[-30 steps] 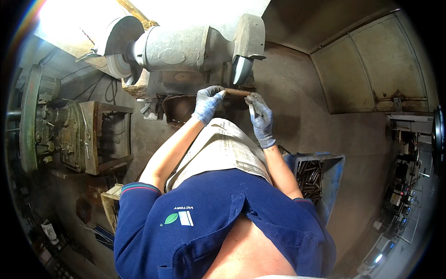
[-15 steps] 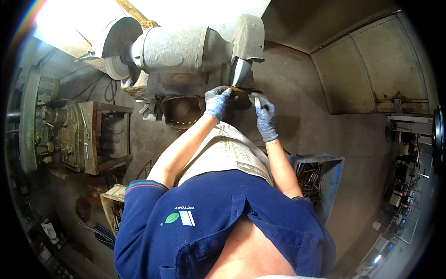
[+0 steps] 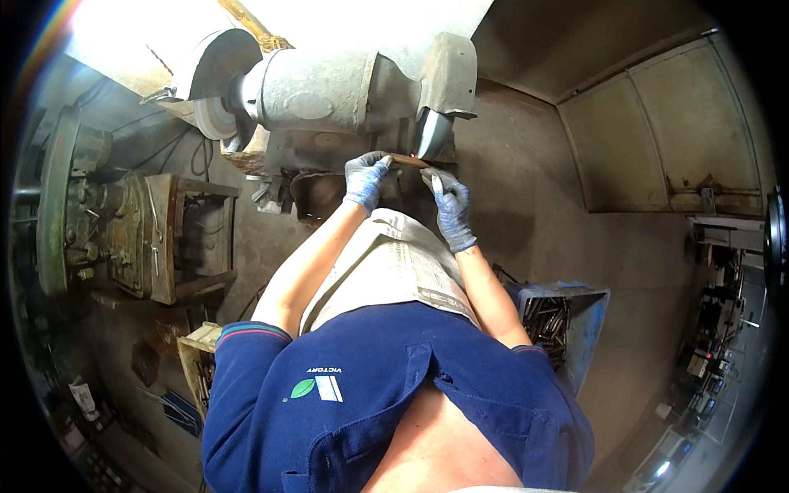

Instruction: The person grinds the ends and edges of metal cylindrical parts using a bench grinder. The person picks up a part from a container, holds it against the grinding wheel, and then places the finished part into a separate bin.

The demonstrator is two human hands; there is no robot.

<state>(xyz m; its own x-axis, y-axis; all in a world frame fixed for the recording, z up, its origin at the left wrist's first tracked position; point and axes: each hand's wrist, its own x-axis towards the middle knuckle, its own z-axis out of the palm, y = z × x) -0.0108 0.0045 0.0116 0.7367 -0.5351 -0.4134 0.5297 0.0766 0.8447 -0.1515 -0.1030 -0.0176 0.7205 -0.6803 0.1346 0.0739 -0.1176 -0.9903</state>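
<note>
Head view: my blue-gloved left hand [image 3: 366, 181] and blue-grey-gloved right hand [image 3: 450, 207] pinch opposite ends of a slim brown rod [image 3: 408, 159], apparently metal, against a pale-grey grinding wheel [image 3: 435, 136]. Grinding seems underway; next calls for steady pressure.

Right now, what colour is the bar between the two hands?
The bar is brown; the head view shows it.

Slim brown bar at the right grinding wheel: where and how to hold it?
Probably by both ends, from the person's side: the bar is slim and lies roughly crosswise, with the wheel at its far side. The left hand and right hand are at opposite ends.
</note>
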